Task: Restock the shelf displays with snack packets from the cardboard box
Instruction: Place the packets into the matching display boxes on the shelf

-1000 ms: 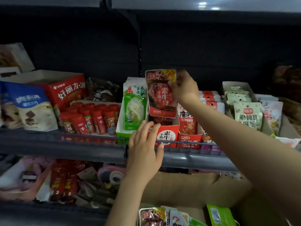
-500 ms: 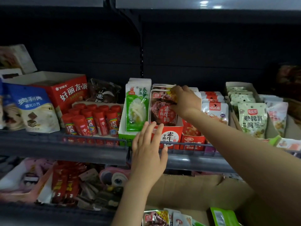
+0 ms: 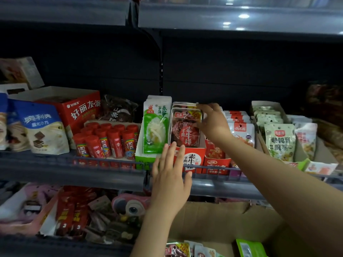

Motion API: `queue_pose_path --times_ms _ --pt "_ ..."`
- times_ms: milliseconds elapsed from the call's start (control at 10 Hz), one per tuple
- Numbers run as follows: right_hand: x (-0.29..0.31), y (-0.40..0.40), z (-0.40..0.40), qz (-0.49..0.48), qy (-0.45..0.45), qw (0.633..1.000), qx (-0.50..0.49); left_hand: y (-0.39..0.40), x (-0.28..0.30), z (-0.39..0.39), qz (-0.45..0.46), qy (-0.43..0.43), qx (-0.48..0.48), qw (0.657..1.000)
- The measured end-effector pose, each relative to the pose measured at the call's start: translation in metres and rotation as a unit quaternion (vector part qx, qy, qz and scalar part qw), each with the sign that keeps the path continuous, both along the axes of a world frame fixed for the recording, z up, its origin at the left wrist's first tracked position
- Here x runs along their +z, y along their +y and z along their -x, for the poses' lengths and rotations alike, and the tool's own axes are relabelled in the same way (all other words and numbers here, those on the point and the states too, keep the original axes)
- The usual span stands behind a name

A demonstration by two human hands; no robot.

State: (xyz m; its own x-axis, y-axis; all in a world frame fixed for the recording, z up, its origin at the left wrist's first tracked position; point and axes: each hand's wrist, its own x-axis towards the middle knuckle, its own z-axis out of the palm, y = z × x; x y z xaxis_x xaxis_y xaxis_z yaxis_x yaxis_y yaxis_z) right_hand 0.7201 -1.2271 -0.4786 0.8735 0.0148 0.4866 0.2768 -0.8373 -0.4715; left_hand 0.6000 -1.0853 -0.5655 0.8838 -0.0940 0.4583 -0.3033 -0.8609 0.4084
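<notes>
Red snack packet [image 3: 184, 129] apparently pinched by right hand [image 3: 213, 123]; left hand [image 3: 169, 179] flat.

Dark shop shelving [image 3: 70, 173], glinting ceiling lights [image 3: 243, 16]

The beef-snack display box [image 3: 191, 160] stands on the shelf [image 3: 74, 175], bamboo-shoot packets [image 3: 156, 127] left, quail-egg packets [image 3: 279, 141] right, cardboard box [image 3: 222, 221] below.
</notes>
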Motion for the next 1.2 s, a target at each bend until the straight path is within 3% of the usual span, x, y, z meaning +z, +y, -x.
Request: queue_pose_path --times_ms 100,300,400,600,700,800,1100,1200 --pt "-0.005 -0.01 0.027 -0.023 -0.047 0.998 0.032 -0.005 0.0 0.008 -0.01 0.008 -0.005 1.0" --pt "-0.046 -0.034 0.105 -0.078 -0.052 0.995 0.03 -0.027 -0.016 0.029 0.054 -0.075 -0.047 0.995" --pt "-0.082 -0.043 0.137 -0.101 -0.021 0.994 0.025 -0.04 -0.037 0.041 0.094 -0.017 -0.062 0.993" --pt "-0.161 -0.053 0.169 -0.139 0.107 0.984 -0.016 -0.053 -0.072 0.045 0.151 0.23 -0.077 0.958" --pt "-0.198 -0.053 0.175 -0.161 0.19 0.968 -0.037 -0.05 -0.105 0.035 0.115 0.328 -0.049 0.936" --pt "-0.234 -0.05 0.178 -0.188 0.272 0.943 -0.04 -0.042 -0.135 0.032 0.088 0.44 0.006 0.893" --pt "-0.298 -0.04 0.178 -0.17 0.512 0.841 0.042 -0.032 -0.192 0.031 0.015 0.528 0.103 0.843" --pt "-0.304 -0.032 0.174 -0.188 0.536 0.822 0.039 -0.034 -0.194 0.031 0.076 0.558 0.12 0.818"
